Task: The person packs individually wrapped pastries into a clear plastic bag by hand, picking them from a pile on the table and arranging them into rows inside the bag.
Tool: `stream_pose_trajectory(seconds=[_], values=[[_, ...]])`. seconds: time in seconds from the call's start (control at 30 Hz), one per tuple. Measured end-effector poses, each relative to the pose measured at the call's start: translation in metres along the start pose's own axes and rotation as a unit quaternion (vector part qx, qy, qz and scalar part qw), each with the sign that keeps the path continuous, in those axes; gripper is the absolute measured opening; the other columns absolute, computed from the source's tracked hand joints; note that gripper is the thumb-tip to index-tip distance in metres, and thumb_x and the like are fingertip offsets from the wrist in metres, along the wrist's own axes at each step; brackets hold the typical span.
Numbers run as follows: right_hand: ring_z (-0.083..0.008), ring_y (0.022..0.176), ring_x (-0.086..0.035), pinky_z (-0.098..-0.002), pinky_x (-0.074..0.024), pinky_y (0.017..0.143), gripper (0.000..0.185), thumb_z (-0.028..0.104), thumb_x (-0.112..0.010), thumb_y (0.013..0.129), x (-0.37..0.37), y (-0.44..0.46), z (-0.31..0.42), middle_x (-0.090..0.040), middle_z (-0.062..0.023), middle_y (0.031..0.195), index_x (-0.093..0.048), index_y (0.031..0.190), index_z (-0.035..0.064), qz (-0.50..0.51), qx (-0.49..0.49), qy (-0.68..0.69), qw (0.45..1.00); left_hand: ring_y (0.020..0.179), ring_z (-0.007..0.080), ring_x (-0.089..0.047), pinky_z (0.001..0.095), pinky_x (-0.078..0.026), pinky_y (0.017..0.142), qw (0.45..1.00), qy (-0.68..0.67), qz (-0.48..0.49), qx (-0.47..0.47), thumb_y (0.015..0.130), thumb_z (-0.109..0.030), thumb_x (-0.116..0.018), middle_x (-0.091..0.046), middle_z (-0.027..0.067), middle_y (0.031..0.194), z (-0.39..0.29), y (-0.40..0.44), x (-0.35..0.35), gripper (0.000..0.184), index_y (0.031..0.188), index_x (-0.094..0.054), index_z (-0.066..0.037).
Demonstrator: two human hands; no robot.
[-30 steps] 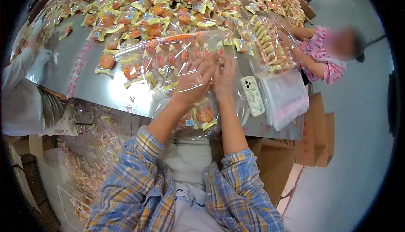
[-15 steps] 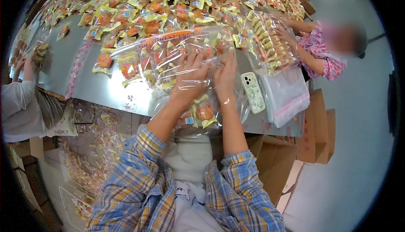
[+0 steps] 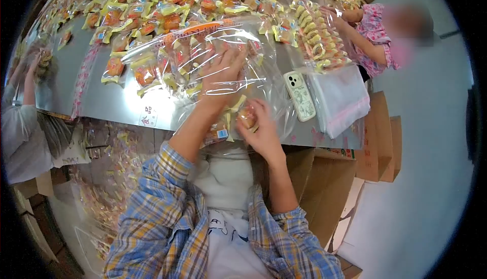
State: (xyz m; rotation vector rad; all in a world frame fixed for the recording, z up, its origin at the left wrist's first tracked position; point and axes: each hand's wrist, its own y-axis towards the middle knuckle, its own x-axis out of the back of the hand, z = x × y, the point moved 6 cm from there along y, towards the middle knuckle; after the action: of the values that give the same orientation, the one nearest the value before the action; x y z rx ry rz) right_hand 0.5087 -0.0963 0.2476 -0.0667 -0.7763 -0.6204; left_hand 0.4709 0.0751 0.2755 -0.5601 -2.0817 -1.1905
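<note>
A large clear plastic bag with orange print lies on the table, partly filled with individually wrapped snacks. My left hand is inside the bag, palm down, fingers stretched out over the packets. By the table's near edge, my right hand has its thumb and fingers around one wrapped orange-brown snack in a yellow-edged wrapper. Another wrapped snack sits just left of it, below my left wrist. Glare on the plastic hides parts of the contents.
Loose wrapped snacks cover the back of the metal table. To the right are a phone, flat clear bags and a co-worker's packed bag. Another person's arm is at left. Cardboard boxes stand below right.
My right hand has come out of the bag and down toward me, closing on a wrapped snack near the edge. My left hand stays in the bag. The whole view has shifted slightly.
</note>
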Motion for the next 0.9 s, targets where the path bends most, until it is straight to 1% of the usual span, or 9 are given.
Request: stream_pose_trajectory(seconds=[0.13,0.17,0.4,0.5,0.6,0.63,0.77,0.87,0.9], values=[[-0.0256,0.120,-0.061,-0.0372,-0.0501,0.101,0.052,0.014,-0.075,0.090,0.015,0.013,-0.020,-0.059,-0.0149,0.129,-0.057,0.138,0.0027,-0.076,-0.073,0.039,0.994,0.127,0.0319,-0.058,0.0520,-0.037,0.112,1.000,-0.004,0.016,-0.010,0.081,-0.017,-0.070,-0.065,0.0107,0.131,0.010,-0.003,-0.010,0.065,0.145,-0.057,-0.018],[-0.0227,0.123,-0.060,-0.0362,-0.0478,0.104,0.049,0.016,-0.071,0.096,0.014,0.019,-0.023,-0.062,-0.0142,0.130,-0.054,0.140,0.0012,-0.139,-0.033,0.045,0.989,0.129,0.0315,-0.057,0.0518,-0.036,0.113,1.000,-0.004,0.005,-0.010,0.082,-0.016,-0.070,-0.065,0.0109,0.131,0.006,-0.002,-0.004,0.065,0.145,-0.057,-0.017],[-0.0250,0.130,-0.056,-0.0360,-0.0421,0.112,0.053,0.024,-0.066,0.103,-0.010,0.068,-0.027,-0.059,-0.0184,0.139,-0.047,0.144,-0.0039,-0.217,-0.029,0.273,0.937,0.135,0.0318,-0.053,0.0515,-0.031,0.117,1.000,0.000,-0.006,-0.009,0.084,-0.016,-0.067,-0.064,0.0109,0.134,0.009,-0.003,-0.009,0.063,0.146,-0.055,-0.015],[-0.0261,0.124,-0.058,-0.0371,-0.0448,0.107,0.060,0.030,-0.067,0.103,-0.014,0.095,-0.022,-0.059,-0.0203,0.135,-0.043,0.146,-0.0040,-0.216,-0.054,0.216,0.951,0.135,0.0316,-0.053,0.0513,-0.032,0.117,1.000,-0.025,-0.008,-0.003,0.084,-0.015,-0.068,-0.063,0.0105,0.134,0.010,-0.004,-0.007,0.061,0.144,-0.056,-0.014],[-0.0249,0.121,-0.059,-0.0366,-0.0460,0.104,0.062,0.032,-0.068,0.102,-0.024,0.116,-0.049,-0.060,-0.0192,0.131,-0.042,0.144,-0.0048,-0.210,-0.085,0.277,0.934,0.131,0.0303,-0.055,0.0509,-0.033,0.116,1.000,-0.017,-0.012,-0.012,0.083,-0.015,-0.070,-0.063,0.0099,0.133,0.013,-0.005,-0.011,0.058,0.140,-0.060,-0.012],[-0.0243,0.118,-0.060,-0.0366,-0.0470,0.102,0.061,0.033,-0.069,0.102,-0.023,0.118,-0.049,-0.060,-0.0186,0.129,-0.044,0.142,-0.0048,-0.283,-0.067,0.289,0.912,0.130,0.0298,-0.055,0.0508,-0.034,0.116,1.000,-0.011,-0.014,-0.012,0.083,-0.015,-0.071,-0.063,0.0097,0.133,0.014,-0.004,-0.011,0.056,0.138,-0.061,-0.011],[-0.0273,0.120,-0.058,-0.0395,-0.0462,0.103,0.059,0.031,-0.072,0.100,-0.021,0.136,-0.061,-0.056,-0.0182,0.130,-0.047,0.141,-0.0022,-0.240,-0.003,0.276,0.931,0.128,0.0288,-0.056,0.0505,-0.035,0.115,0.999,-0.030,-0.025,-0.010,0.082,-0.015,-0.071,-0.064,0.0095,0.130,0.012,-0.003,-0.006,0.054,0.136,-0.063,-0.011],[-0.0321,0.126,-0.054,-0.0427,-0.0439,0.107,0.056,0.023,-0.073,0.097,-0.008,0.129,-0.033,-0.057,-0.0198,0.128,-0.046,0.141,-0.0007,-0.239,0.092,0.003,0.967,0.123,0.0274,-0.060,0.0495,-0.038,0.112,0.999,-0.021,-0.024,0.000,0.082,-0.014,-0.069,-0.068,0.0065,0.131,0.011,-0.003,-0.002,0.052,0.134,-0.065,-0.016],[-0.0330,0.127,-0.053,-0.0432,-0.0432,0.108,0.056,0.020,-0.072,0.097,-0.008,0.126,-0.035,-0.057,-0.0200,0.127,-0.047,0.142,-0.0004,-0.235,0.074,0.025,0.969,0.123,0.0281,-0.059,0.0496,-0.038,0.112,0.999,-0.026,-0.031,0.002,0.082,-0.013,-0.069,-0.068,0.0071,0.131,0.010,-0.003,-0.003,0.051,0.133,-0.065,-0.015]])
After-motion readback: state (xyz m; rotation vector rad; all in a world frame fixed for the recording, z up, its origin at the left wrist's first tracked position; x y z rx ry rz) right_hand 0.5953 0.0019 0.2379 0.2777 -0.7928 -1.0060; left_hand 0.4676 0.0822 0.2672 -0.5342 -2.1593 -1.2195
